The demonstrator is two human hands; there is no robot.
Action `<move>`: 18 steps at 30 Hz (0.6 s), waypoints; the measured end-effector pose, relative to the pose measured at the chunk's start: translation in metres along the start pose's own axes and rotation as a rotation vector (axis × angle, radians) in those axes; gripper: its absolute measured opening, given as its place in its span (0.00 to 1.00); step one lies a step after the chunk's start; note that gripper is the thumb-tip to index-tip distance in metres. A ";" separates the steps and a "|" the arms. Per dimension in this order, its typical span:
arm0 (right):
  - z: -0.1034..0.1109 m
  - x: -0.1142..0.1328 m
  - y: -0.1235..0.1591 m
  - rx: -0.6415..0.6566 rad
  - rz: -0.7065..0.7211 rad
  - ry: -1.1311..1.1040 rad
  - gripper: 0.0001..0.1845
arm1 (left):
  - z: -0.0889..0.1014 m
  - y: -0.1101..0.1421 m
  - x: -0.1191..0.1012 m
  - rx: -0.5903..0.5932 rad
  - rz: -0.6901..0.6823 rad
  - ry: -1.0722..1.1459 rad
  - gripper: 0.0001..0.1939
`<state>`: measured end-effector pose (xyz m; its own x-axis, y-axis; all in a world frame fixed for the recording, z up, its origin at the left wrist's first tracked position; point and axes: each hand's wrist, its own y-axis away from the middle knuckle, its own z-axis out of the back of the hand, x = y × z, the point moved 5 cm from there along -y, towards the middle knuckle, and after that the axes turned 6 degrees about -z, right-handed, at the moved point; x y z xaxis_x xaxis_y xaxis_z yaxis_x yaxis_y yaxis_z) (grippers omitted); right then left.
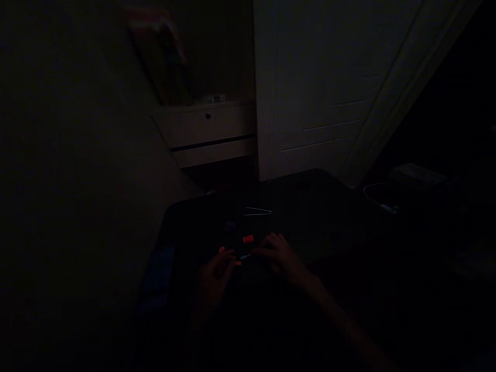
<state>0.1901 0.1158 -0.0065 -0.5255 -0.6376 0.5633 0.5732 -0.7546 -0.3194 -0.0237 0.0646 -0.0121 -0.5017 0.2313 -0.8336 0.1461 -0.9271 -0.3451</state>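
- Head view: the left hand (pixel 213 276) is curled, with an orange bit (pixel 238 263) at its fingertips; too dark to tell if it is pinched.
- The right hand (pixel 282 258) reaches in from the right, fingers bent, just beside a pale piece (pixel 245 257); whether they grip anything, I cannot tell.
- The pale piece sits between the hands, probably for easy reach from both sides.
- The orange block (pixel 248 239) and, farther, the tweezers (pixel 259 212) seem set on the table (pixel 310 206) within reach, yet clear of the fingers.
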 end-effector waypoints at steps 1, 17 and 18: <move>0.000 0.000 0.000 0.004 -0.001 0.004 0.25 | 0.000 0.000 0.001 0.004 0.007 0.013 0.14; 0.001 0.006 0.002 0.065 0.056 -0.004 0.22 | 0.008 0.003 0.003 -0.067 -0.023 0.000 0.11; 0.000 0.006 0.002 0.087 0.068 0.006 0.22 | 0.007 0.003 0.004 -0.062 -0.023 -0.007 0.11</move>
<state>0.1883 0.1100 -0.0035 -0.4871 -0.6882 0.5376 0.6598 -0.6933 -0.2897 -0.0309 0.0610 -0.0134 -0.5117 0.2498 -0.8221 0.1869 -0.9015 -0.3903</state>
